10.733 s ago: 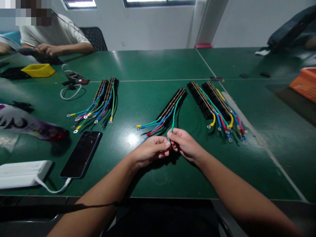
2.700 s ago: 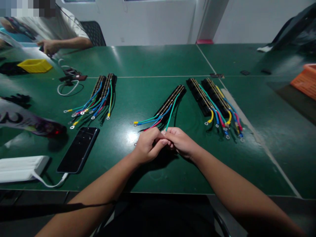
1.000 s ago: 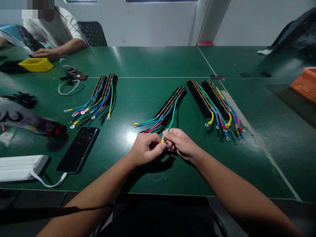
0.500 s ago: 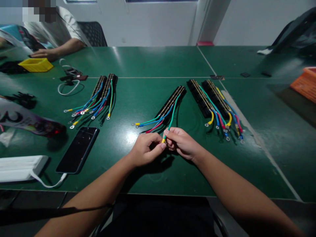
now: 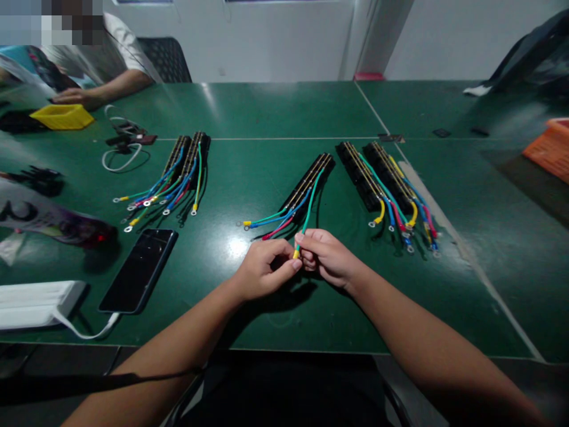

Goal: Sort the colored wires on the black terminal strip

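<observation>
A black terminal block [image 5: 306, 181] with brass-coloured strips lies at an angle in front of me, with green, blue and red wires coming off it. Its long green wire [image 5: 313, 201] runs down to my hands. My left hand [image 5: 268, 268] pinches the wire's yellow-sleeved end between thumb and finger, hiding the tip. Just above that sleeve, my right hand [image 5: 326, 256] grips the green wire with its fingers curled. Two more wired terminal blocks [image 5: 194, 157] lie to the left, and another pair [image 5: 358, 178] to the right, their wires ending in ring lugs.
On the green table [image 5: 267, 118], a phone [image 5: 138, 271] is cabled to a white power bank [image 5: 40, 303], near a lying bottle [image 5: 53, 216]. A yellow tray [image 5: 64, 117] stands by a co-worker's arm [image 5: 111, 89]. An orange basket [image 5: 551, 151] sits far right.
Both hands keep hold of the green wire in nearly the same place. The whole view has shifted very slightly; the blocks lie as before.
</observation>
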A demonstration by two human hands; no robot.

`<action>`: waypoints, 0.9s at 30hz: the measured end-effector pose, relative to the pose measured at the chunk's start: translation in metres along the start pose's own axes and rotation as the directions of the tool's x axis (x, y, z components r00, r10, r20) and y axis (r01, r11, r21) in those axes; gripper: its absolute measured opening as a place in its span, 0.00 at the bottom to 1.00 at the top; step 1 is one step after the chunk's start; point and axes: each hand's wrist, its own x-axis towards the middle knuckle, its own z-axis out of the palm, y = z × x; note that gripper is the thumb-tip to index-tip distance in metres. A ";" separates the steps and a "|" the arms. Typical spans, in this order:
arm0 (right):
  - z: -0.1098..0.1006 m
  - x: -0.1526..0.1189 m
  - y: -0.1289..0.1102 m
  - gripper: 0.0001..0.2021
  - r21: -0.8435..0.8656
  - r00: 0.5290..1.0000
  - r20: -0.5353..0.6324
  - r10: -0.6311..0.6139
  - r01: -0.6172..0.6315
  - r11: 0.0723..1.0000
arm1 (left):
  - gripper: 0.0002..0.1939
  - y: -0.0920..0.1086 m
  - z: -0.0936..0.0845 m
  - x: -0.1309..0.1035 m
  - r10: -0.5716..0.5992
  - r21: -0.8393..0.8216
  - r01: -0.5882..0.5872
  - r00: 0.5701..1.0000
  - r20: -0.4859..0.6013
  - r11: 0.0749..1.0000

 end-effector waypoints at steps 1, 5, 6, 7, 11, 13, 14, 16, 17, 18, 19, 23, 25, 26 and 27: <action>0.000 0.000 0.000 0.20 -0.014 1.000 -0.009 -0.009 0.009 1.000 | 0.08 0.000 0.000 0.000 0.001 -0.004 -0.001 1.000 -0.002 1.000; 0.000 0.001 0.000 0.19 -0.026 1.000 -0.009 -0.010 0.010 1.000 | 0.07 0.000 0.001 0.001 0.000 -0.004 0.000 1.000 -0.001 1.000; -0.001 0.001 0.000 0.19 -0.025 1.000 0.002 -0.006 0.006 1.000 | 0.07 0.000 0.001 0.001 -0.001 -0.003 0.001 1.000 0.003 1.000; -0.002 0.001 0.000 0.19 -0.023 1.000 0.013 -0.004 0.004 1.000 | 0.07 0.000 0.001 0.001 -0.003 -0.001 0.003 1.000 0.005 1.000; -0.004 0.001 -0.001 0.18 0.012 0.999 0.050 0.016 -0.017 1.000 | 0.08 0.000 0.000 0.000 -0.015 0.018 0.014 0.999 0.031 1.000; -0.004 0.001 -0.001 0.18 0.035 0.998 0.057 0.030 -0.032 0.999 | 0.08 0.000 0.000 0.000 -0.021 0.014 0.020 0.999 0.045 1.000; -0.003 0.000 -0.002 0.18 0.036 0.998 0.055 0.030 -0.032 0.999 | 0.08 0.001 0.000 0.001 -0.023 0.007 0.022 0.999 0.045 1.000; -0.002 0.000 -0.002 0.17 0.018 0.999 0.036 0.015 -0.016 1.000 | 0.08 0.001 0.000 0.001 -0.037 -0.020 0.037 0.999 0.036 0.999; -0.001 0.000 -0.002 0.17 0.004 1.000 0.016 0.004 -0.004 1.000 | 0.08 0.002 0.000 0.001 -0.047 -0.037 0.048 0.998 0.030 0.998; -0.001 0.000 -0.003 0.16 -0.010 1.000 -0.008 -0.004 0.004 1.000 | 0.09 0.002 0.000 0.002 -0.059 -0.054 0.060 0.998 0.025 0.997; 0.000 0.000 -0.003 0.15 -0.023 0.999 -0.032 -0.008 0.007 1.000 | 0.09 0.002 0.000 0.002 -0.070 -0.070 0.071 0.997 0.022 0.995; 0.001 0.000 -0.003 0.15 -0.046 0.997 -0.071 -0.005 0.002 0.999 | 0.10 0.003 -0.001 0.001 -0.103 -0.086 0.105 0.994 0.032 0.991; 0.001 0.000 -0.003 0.16 -0.021 0.999 -0.042 -0.016 0.015 1.000 | 0.11 0.004 -0.001 0.002 -0.119 -0.076 0.123 0.992 0.048 0.990; 0.000 0.000 -0.003 0.16 -0.005 0.999 -0.026 -0.020 0.020 1.000 | 0.12 0.004 -0.002 0.002 -0.128 -0.073 0.132 0.990 0.059 0.989; 0.000 0.000 -0.003 0.17 0.009 1.000 -0.013 -0.024 0.024 1.000 | 0.12 0.004 -0.002 0.002 -0.135 -0.071 0.140 0.988 0.072 0.988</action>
